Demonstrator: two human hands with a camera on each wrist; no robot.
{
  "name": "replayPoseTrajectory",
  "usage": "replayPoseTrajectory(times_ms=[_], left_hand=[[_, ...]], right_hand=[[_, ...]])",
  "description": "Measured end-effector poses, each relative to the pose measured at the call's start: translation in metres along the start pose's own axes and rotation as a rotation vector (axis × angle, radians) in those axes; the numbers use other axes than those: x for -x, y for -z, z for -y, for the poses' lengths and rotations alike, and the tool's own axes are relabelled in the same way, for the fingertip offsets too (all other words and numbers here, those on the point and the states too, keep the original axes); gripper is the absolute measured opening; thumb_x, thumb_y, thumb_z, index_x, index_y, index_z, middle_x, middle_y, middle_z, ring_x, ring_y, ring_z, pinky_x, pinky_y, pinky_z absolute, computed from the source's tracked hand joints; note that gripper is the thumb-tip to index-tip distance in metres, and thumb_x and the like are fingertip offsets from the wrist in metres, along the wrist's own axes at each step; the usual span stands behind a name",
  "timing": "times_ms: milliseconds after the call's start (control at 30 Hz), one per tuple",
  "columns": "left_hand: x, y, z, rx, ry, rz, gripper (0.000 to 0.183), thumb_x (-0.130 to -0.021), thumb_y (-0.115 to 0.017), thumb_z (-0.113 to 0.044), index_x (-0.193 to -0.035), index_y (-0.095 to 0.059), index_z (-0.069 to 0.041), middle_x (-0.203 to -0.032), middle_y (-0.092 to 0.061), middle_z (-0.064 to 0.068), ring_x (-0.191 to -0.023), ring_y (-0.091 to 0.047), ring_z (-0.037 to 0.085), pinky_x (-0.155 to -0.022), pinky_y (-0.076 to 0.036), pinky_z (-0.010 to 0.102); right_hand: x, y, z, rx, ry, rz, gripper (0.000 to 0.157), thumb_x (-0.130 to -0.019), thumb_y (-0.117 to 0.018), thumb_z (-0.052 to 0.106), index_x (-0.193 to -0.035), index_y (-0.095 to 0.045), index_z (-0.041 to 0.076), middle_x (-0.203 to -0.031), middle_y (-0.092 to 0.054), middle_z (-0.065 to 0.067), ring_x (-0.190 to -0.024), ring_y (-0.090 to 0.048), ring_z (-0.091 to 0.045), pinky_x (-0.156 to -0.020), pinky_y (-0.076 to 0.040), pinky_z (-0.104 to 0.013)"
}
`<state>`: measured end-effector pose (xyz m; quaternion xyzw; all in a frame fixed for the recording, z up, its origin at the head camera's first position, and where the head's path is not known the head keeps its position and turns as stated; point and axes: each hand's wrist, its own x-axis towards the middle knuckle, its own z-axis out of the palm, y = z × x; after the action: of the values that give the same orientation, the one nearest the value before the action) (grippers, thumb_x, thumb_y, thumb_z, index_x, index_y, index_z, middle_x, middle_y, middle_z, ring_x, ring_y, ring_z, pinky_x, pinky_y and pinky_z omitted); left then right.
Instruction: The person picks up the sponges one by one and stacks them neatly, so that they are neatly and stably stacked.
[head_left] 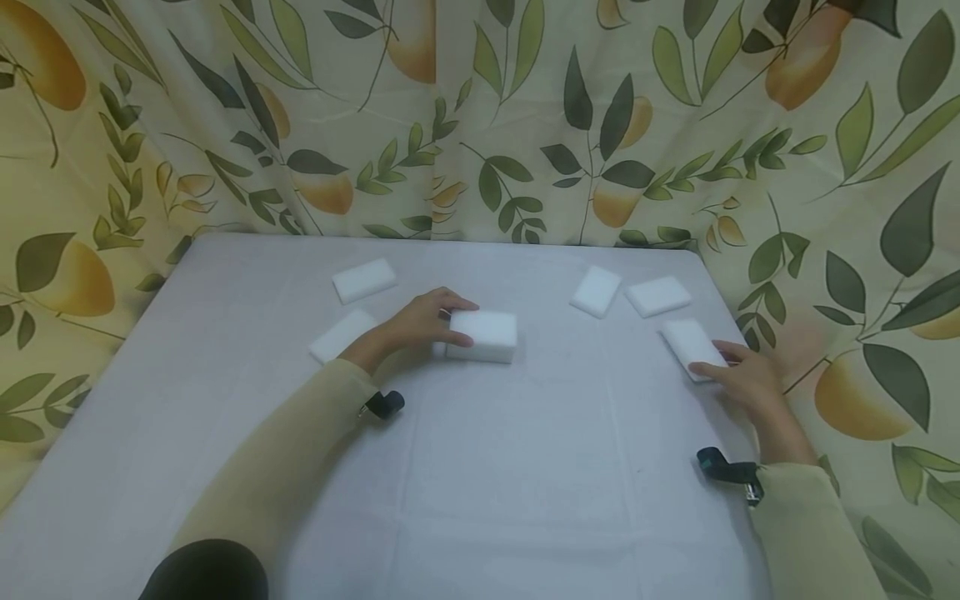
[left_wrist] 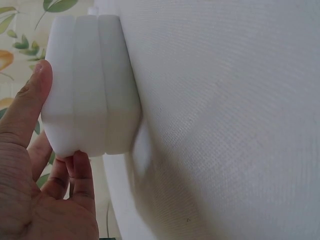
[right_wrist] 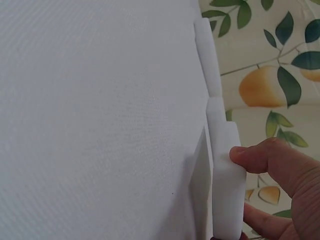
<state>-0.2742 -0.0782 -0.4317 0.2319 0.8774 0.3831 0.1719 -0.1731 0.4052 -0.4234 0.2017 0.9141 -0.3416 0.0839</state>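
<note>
Near the middle of the table, three white sponges lie in a flat stack (head_left: 482,337), their layers plain in the left wrist view. My left hand (head_left: 429,321) holds the stack at its left end, thumb (left_wrist: 37,95) on the top sponge and curled fingers against the end. At the table's right side my right hand (head_left: 746,379) pinches a single white sponge (head_left: 692,348) by its near end. In the right wrist view the thumb (right_wrist: 255,156) presses on this sponge's face (right_wrist: 227,185), with a shadow on the cloth beside it.
Two more sponges lie behind the right hand, one (head_left: 657,296) near the table's right edge, another (head_left: 596,292) left of it. On the left are a far sponge (head_left: 364,281) and one (head_left: 341,335) partly behind the left wrist. Fruit-patterned curtains (head_left: 510,125) enclose the white-covered table (head_left: 517,483).
</note>
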Motion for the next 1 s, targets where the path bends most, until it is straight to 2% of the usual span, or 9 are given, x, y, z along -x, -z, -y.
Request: replayPoseTrajectory(times_ms=[467,833,1000], left_hand=[[0.0,0.0,0.001,0.004,-0.01,-0.001,0.065,-0.078,-0.084,-0.036,-0.136,-0.06,-0.019,-0.132,-0.052,0.003,-0.123,-0.052,0.025,-0.105,-0.045,0.038],[0.0,-0.001,0.001,0.015,0.001,-0.001,0.066,-0.077,-0.084,-0.037,-0.136,-0.06,-0.02,-0.134,-0.052,0.004,-0.124,-0.051,0.026,-0.105,-0.045,0.039],[0.0,0.0,0.001,0.013,0.004,-0.002,0.066,-0.077,-0.084,-0.037,-0.136,-0.06,-0.02,-0.134,-0.051,0.004,-0.124,-0.051,0.026,-0.105,-0.045,0.04]], right_hand=[[0.0,0.001,0.015,0.035,0.045,-0.012,0.089,-0.089,-0.069,0.041,-0.151,-0.027,-0.005,-0.143,-0.034,-0.04,-0.123,-0.041,-0.052,-0.086,-0.047,-0.054],[0.001,-0.001,0.035,0.027,0.097,0.005,0.086,-0.091,-0.067,0.04,-0.151,-0.026,-0.005,-0.146,-0.034,-0.037,-0.126,-0.038,-0.051,-0.086,-0.046,-0.055],[0.002,-0.002,0.045,0.016,0.104,0.011,0.086,-0.091,-0.067,0.041,-0.152,-0.025,-0.004,-0.147,-0.033,-0.036,-0.128,-0.036,-0.051,-0.09,-0.044,-0.06]])
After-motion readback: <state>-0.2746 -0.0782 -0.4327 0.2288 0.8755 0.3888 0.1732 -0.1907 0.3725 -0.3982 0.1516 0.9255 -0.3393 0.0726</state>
